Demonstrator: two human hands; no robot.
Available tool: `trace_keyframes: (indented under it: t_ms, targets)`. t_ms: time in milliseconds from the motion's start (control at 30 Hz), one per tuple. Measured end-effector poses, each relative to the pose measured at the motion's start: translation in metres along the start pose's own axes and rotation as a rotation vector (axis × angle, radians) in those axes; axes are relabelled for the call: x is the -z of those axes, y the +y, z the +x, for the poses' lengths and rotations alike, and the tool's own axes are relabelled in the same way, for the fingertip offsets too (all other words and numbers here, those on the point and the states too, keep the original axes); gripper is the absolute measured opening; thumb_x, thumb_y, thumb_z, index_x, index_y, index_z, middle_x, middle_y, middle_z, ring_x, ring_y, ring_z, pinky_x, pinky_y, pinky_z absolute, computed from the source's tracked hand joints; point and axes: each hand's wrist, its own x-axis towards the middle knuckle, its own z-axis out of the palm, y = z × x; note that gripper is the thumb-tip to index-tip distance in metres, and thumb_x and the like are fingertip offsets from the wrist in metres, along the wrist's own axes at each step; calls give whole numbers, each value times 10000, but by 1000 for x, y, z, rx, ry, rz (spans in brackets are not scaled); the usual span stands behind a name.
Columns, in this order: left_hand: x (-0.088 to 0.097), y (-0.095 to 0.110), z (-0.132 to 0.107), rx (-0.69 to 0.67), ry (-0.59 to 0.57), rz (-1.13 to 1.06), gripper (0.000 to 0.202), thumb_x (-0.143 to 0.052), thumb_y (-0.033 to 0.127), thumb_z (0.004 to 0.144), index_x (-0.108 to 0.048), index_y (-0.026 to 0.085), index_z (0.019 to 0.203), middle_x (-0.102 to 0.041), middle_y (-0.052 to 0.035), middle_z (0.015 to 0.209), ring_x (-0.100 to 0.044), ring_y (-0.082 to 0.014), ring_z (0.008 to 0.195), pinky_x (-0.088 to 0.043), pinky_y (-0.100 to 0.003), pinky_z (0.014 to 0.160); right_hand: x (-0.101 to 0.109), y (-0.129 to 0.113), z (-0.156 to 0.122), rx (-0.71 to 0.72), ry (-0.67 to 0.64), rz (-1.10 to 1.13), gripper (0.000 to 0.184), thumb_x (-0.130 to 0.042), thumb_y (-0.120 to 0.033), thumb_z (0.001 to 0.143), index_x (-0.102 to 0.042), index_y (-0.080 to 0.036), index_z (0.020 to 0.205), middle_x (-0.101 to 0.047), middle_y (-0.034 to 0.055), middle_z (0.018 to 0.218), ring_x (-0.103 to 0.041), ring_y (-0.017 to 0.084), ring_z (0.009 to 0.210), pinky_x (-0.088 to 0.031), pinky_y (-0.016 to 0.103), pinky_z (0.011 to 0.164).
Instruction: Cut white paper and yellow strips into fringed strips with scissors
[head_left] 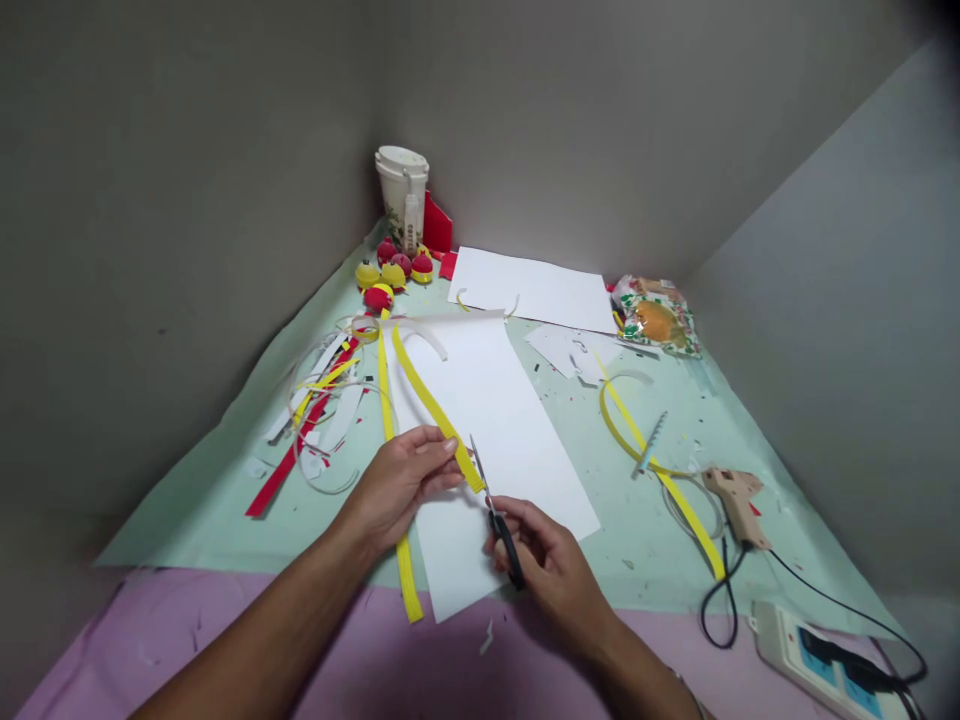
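Observation:
Between the thumb and fingers of my left hand (411,475) is a yellow paper strip (427,396), curving up and away to the left. My right hand (538,548) grips black-handled scissors (504,545), whose blades are at the strip's near end. Beneath both hands lies a large white paper sheet (517,430). Another yellow strip (406,575) runs along the sheet's left side, partly hidden behind my left hand.
Red, yellow and white paper scraps (311,425) are piled on the left. Round red-and-yellow balls (392,275) sit by a white cup (403,185) at the back. A glue gun (739,505), its cord and a power strip (814,650) occupy the right. A plastic packet (656,318) lies far right.

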Motion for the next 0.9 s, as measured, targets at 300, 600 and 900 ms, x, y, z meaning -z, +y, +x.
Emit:
trace_keyframes:
  t_ms: [300,600,900]
  targets:
    - [-2,2,-3,5,27,50,158,-760,160,733,-628,132,816,-698,-48,751,-672,-132,644,-585,-232,618,-1,4,0,26,4,-43,373,-582,-210,820,-663,-173,1183,-606,12,797,-509,131,675,-406,264,629]
    - [-3,3,-4,5,49,45,136,-771,120,714,-647,130,768,-689,-36,711,-659,-112,599,-587,-227,633,-2,2,-2,78,27,-137,387,-573,-184,825,-670,-186,1200,-642,21,831,-528,135,686,-432,253,645]
    - [-5,5,-5,15,57,33,105,-734,70,737,-646,124,755,-684,-20,700,-656,-95,590,-578,-193,614,-2,7,-1,147,46,-207,388,-555,-171,836,-669,-195,1206,-640,26,858,-533,135,706,-442,243,658]
